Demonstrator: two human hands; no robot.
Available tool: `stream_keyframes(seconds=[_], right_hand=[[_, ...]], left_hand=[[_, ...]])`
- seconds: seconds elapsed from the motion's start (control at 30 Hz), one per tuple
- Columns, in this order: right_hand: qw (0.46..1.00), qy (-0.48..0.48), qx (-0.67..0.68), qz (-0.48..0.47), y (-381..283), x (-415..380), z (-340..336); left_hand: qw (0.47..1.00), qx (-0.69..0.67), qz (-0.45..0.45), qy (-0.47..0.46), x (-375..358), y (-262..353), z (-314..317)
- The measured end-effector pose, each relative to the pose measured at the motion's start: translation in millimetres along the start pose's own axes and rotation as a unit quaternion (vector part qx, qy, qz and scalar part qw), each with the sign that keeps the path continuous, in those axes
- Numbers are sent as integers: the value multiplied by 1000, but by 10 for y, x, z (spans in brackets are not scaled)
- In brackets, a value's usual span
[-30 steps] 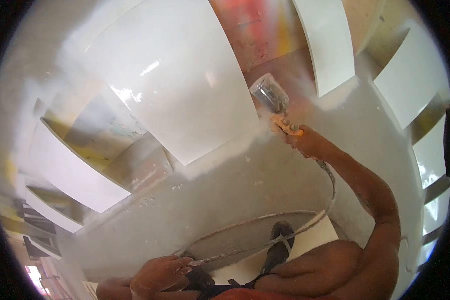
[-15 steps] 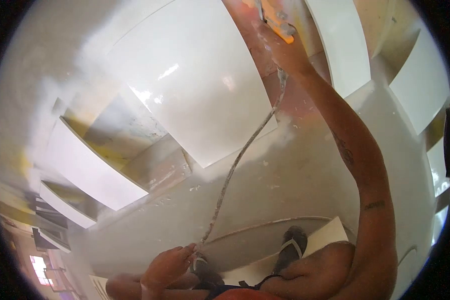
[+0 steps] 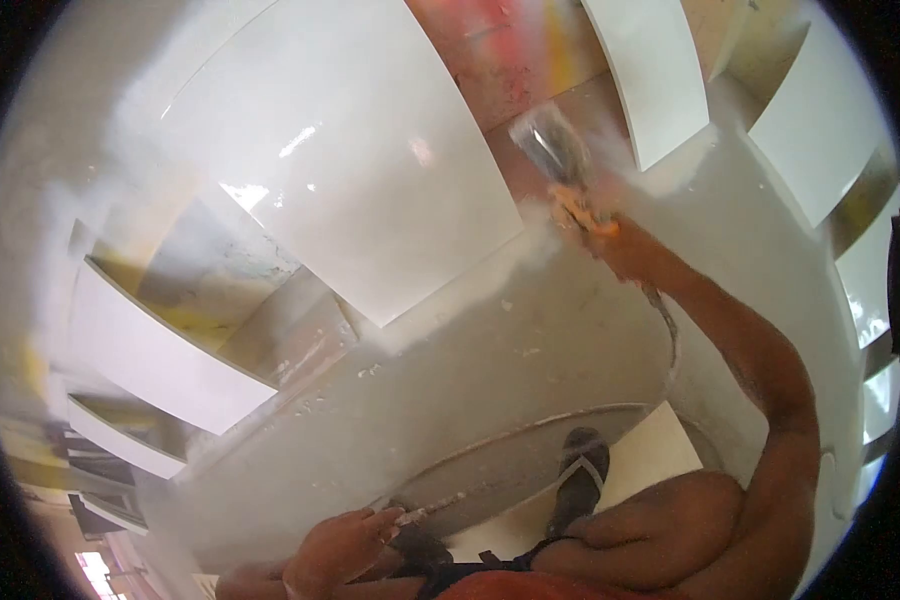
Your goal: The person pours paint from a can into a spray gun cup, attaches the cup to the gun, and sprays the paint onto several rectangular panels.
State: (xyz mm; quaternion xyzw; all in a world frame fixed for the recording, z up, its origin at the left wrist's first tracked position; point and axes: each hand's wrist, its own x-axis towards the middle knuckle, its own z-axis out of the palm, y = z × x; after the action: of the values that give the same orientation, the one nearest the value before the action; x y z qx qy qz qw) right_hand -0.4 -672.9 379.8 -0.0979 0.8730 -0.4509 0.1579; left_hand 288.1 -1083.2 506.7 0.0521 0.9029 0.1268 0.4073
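My right hand (image 3: 625, 248) is wrapped round an orange spray gun (image 3: 582, 212) with a cloudy cup (image 3: 552, 145) at its far end. The gun is near the right edge of a large glossy white panel (image 3: 340, 170), apart from it. A paint-spattered hose (image 3: 673, 335) hangs down from beneath my right hand. Low in the view, my left hand (image 3: 345, 545) is closed on a spattered length of the hose (image 3: 435, 508), in front of my lap. Whitish mist blurs the panel's upper left side.
White panels stand left (image 3: 160, 345) and right (image 3: 655, 80), raised above the grey floor (image 3: 470, 380). More lie at the far right (image 3: 820, 120). The hose curves across the floor near my sandalled foot (image 3: 583, 470). A pale board (image 3: 660, 450) lies beside it.
My right hand and the spray gun have come down and rightward from the top of the view, toward me. The hose, stretched between both hands before, has swung away and slackened.
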Motion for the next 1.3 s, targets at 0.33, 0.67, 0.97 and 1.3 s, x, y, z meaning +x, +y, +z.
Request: stream_keyframes(seconds=[0.33, 0.67, 0.97, 1.3], right_hand=[[903, 287, 179, -264, -1967, 798, -635], [927, 43, 331, -171, -1363, -31, 18], [909, -110, 285, -284, -1153, -184, 721], [957, -62, 263, -101, -2086, -611, 1344]], left_hand=[[998, -20, -14, 53, -3, 13, -5], [992, 13, -109, 60, -139, -177, -171], [986, 61, -72, 137, -451, 95, -635], [994, 45, 90, 33, 219, -1716, -32]])
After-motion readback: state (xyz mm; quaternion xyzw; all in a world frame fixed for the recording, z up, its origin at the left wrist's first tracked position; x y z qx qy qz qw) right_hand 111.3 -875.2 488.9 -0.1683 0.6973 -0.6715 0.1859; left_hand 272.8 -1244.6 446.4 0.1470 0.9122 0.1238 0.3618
